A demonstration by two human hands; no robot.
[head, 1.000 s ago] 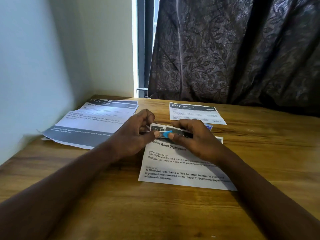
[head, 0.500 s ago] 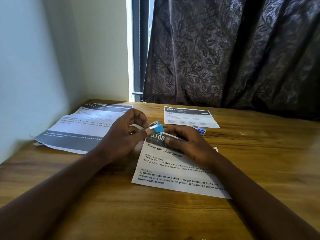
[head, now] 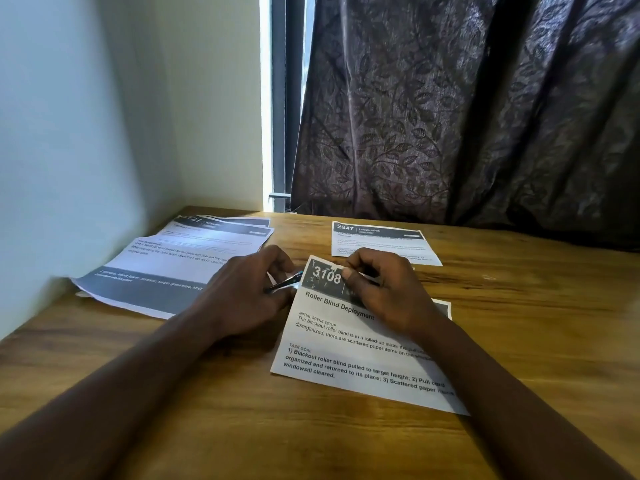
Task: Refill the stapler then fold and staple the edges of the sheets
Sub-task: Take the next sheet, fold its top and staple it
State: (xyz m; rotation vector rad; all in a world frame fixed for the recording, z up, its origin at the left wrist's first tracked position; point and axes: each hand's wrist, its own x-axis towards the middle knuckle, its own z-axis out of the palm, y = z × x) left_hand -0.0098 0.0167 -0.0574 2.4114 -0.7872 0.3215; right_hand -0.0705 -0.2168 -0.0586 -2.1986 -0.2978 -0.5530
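Our right hand (head: 388,292) pinches the top edge of the white printed sheet headed 3108 (head: 346,341) to present it for stapling. Just left of that sheet our left hand (head: 242,296) curls round a slim dark metal stapler (head: 284,284), or so it seems. The sheet's grey header looks creased and flecked white.

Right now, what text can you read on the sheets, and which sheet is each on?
"3108", "Roller Blind Deployment": near sheet.
"TASK GOAL", "1) Blackout roller blind pulled to target height": same sheet.
"2947", "LIVING ROOM": far sheet.
Left stack: number partly cut off, body too blurred.
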